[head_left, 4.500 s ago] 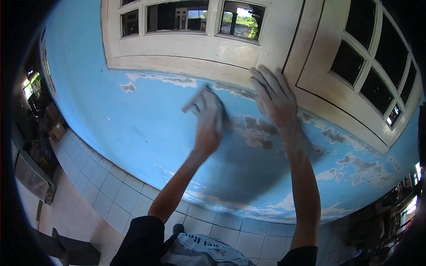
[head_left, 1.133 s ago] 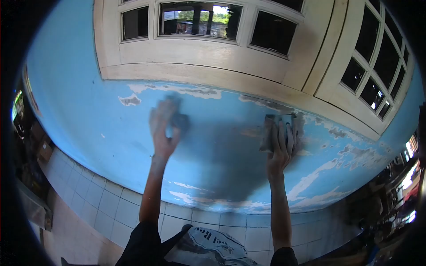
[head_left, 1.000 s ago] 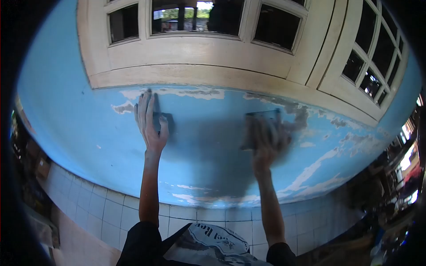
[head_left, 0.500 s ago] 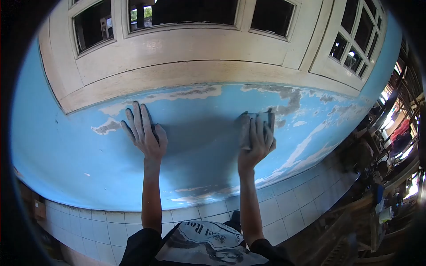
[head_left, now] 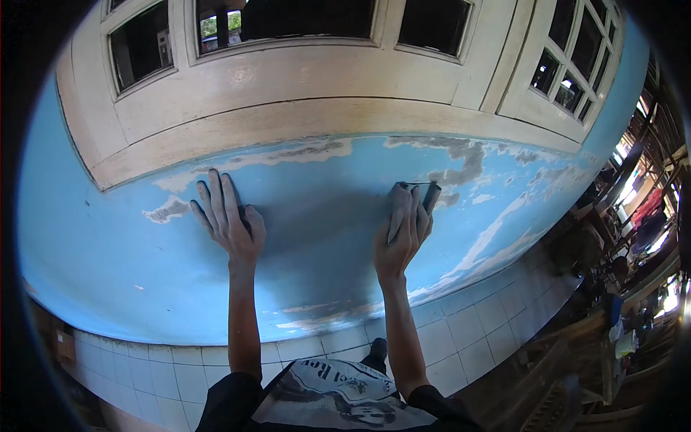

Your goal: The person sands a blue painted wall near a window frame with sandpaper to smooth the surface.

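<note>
My left hand [head_left: 232, 222] lies flat on the light-blue wall [head_left: 108, 259], its dusty fingers spread and pointing up, with nothing in it. Against the same wall, my right hand [head_left: 403, 234] grips a folded grey piece of sandpaper [head_left: 432, 193]. The sandpaper's edge shows beside and above the fingers; the rest is hidden under the hand. Grey and white bare patches [head_left: 464, 162] show where paint is gone, just right of and above my right hand. Another worn patch [head_left: 167, 210] lies left of my left hand.
A cream wooden window frame [head_left: 288, 115] with dark glass panes runs above the blue wall. White floor tiles [head_left: 461, 327] lie along the wall's foot, with my shoe [head_left: 376, 353] on them. Wooden furniture and clutter [head_left: 612, 317] stand at the right.
My right hand has turned and shifted slightly left and down, its fingers now more closed around the sandpaper. The left hand stays on the same part of the wall. The view has shifted slightly.
</note>
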`<state>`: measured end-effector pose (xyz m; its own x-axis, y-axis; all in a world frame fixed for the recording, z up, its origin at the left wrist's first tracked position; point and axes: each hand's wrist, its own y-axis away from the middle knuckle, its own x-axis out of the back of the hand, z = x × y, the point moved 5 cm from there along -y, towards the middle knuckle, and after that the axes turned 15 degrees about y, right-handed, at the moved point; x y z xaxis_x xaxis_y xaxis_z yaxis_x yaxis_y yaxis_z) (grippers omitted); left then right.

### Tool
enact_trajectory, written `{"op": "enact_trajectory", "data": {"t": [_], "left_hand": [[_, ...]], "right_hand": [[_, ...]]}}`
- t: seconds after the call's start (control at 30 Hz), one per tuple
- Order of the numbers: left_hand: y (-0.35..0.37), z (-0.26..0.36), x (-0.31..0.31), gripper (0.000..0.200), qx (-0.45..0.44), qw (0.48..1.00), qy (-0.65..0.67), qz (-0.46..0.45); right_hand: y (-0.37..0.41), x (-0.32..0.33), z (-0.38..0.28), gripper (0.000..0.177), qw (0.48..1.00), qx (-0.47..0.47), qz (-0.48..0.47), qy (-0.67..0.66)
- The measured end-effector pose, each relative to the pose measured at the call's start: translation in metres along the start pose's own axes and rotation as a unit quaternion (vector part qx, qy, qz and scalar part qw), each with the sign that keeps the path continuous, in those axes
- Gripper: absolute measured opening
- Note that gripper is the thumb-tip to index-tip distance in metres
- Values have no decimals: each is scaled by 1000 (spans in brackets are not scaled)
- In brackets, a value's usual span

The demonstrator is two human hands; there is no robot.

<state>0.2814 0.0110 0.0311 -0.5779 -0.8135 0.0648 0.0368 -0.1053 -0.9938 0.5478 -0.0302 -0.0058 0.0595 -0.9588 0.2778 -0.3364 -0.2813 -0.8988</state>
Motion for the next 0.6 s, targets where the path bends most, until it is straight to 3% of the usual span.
{"op": "enact_trajectory", "data": {"t": [0.1, 0.17, 0.3, 0.37, 0.43, 0.5, 0.57, 0.6], "left_hand": [[-1, 2, 1, 52, 3, 1000, -2, -1], [-1, 2, 0, 52, 4, 1000, 3, 5], [1, -1, 1, 52, -3, 1000, 1, 0], [1, 0, 2, 52, -8, 1000, -8, -6], [1, 2, 1, 52, -15, 1000, -9, -14], [1, 2, 0, 51, -9, 1000, -10, -12], [2, 1, 1, 51, -14, 1000, -8, -13], [3, 0, 1, 51, -15, 1000, -12, -14]], "right_hand": [[-1, 8, -14, 50, 996, -12, 14, -87], [3, 7, -35, 50, 990, 109, -89, 30], [-9, 4, -10, 53, 993, 87, -45, 70], [-12, -5, 11, 44, 991, -11, -41, -128], [-6, 1, -8, 39, 995, 38, -20, -90], [0, 7, -34, 37, 976, 188, -99, 44], [-6, -7, -11, 38, 983, 154, -89, 43], [-15, -5, 0, 41, 997, 66, -30, -23]]}}
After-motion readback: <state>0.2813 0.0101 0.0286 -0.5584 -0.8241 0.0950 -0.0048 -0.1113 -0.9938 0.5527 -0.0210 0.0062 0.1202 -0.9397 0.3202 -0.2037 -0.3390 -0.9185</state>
